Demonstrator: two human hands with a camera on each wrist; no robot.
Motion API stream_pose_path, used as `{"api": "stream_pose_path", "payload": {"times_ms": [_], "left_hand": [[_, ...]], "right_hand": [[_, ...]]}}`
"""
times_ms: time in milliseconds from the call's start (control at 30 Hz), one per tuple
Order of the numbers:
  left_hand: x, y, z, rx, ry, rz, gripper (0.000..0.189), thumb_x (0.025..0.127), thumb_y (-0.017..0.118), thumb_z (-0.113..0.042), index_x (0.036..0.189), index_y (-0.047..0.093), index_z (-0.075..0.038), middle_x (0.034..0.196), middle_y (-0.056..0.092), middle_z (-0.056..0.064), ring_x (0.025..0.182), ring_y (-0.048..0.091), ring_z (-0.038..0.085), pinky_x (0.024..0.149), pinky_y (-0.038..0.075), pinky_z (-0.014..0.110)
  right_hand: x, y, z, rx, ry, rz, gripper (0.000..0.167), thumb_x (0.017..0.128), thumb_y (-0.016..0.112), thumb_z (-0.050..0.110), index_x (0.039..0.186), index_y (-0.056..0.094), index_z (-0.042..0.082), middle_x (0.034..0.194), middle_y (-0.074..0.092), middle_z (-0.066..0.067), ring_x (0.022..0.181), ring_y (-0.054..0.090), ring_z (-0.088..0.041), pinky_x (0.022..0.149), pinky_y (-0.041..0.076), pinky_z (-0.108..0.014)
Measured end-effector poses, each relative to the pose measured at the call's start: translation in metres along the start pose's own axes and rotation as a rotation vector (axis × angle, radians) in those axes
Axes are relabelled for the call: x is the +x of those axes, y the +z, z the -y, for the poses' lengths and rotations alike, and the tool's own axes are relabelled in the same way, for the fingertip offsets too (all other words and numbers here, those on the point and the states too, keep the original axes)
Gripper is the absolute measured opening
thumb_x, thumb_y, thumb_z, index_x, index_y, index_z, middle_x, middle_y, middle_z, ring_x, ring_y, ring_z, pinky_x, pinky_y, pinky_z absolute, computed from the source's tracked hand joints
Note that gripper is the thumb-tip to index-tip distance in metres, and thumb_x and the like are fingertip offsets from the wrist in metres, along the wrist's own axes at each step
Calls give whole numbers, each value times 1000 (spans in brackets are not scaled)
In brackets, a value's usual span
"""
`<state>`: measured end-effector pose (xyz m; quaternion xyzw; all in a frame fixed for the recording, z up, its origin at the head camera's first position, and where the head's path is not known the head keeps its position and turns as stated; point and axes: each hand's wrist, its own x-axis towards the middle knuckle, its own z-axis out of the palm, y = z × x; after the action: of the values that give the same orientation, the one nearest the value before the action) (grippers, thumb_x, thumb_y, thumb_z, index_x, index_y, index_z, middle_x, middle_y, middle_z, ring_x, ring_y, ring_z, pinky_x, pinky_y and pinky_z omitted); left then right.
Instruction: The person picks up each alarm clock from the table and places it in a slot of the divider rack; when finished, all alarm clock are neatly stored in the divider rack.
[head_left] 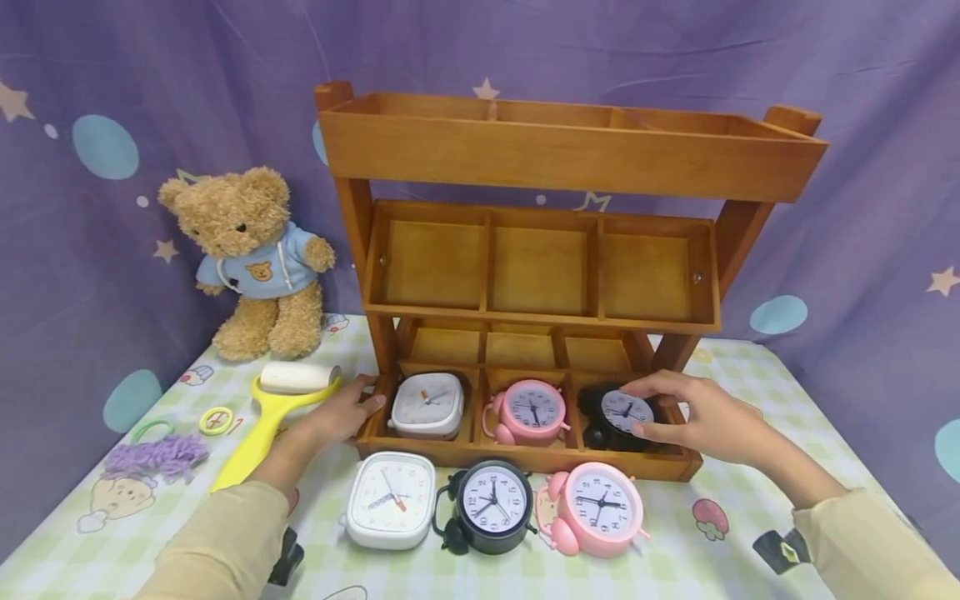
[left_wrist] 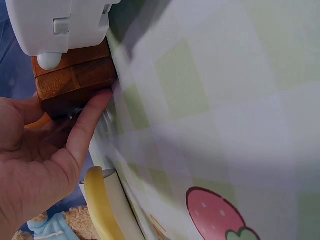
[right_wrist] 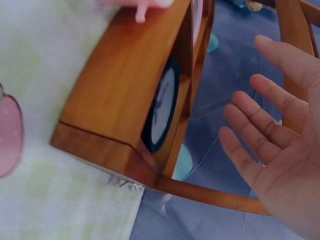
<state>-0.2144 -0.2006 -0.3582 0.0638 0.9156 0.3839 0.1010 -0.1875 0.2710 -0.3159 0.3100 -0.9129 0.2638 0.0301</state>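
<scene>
My left hand (head_left: 347, 410) touches the left end of a wooden shelf (head_left: 555, 460), its fingers against the lower side panel (left_wrist: 75, 82). Near the right bottom compartment, my right hand (head_left: 701, 412) has its fingers spread in the right wrist view, apart from the black alarm clock (right_wrist: 164, 111) there. In the head view, thumb and fingertips overlap that clock's edge. The bottom tier also holds a white square clock (head_left: 427, 406) on the left and a pink twin-bell clock (head_left: 534, 410) in the middle. All three face upward, leaning back.
In front of the shelf stand a white clock (head_left: 392, 502), a black alarm clock (head_left: 493, 505) and a pink one (head_left: 600, 510). To the left are a teddy bear (head_left: 258, 262), a yellow-handled roller (head_left: 258, 437), a purple fuzzy item (head_left: 157, 455) and rings (head_left: 216, 421). A purple curtain hangs behind.
</scene>
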Motion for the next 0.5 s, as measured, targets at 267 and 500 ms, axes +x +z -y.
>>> {"api": "stream_pose_path", "payload": {"times_ms": [267, 500], "left_hand": [[0, 0, 0, -29, 0, 15, 49, 109, 42, -12, 147, 29, 17, 143, 37, 45, 128, 47, 55, 94, 54, 54], [0, 0, 1, -49, -8, 20, 48, 109, 41, -11, 147, 29, 16, 142, 38, 45, 123, 52, 54, 82, 59, 51]], "right_hand": [[-20, 12, 7, 56, -46, -42, 38, 89, 81, 26, 124, 70, 15, 120, 72, 1, 111, 65, -10, 90, 57, -32], [-35, 25, 10, 109, -92, -52, 36, 89, 81, 22, 123, 70, 16, 117, 72, 6, 107, 65, -8, 86, 57, -27]]}}
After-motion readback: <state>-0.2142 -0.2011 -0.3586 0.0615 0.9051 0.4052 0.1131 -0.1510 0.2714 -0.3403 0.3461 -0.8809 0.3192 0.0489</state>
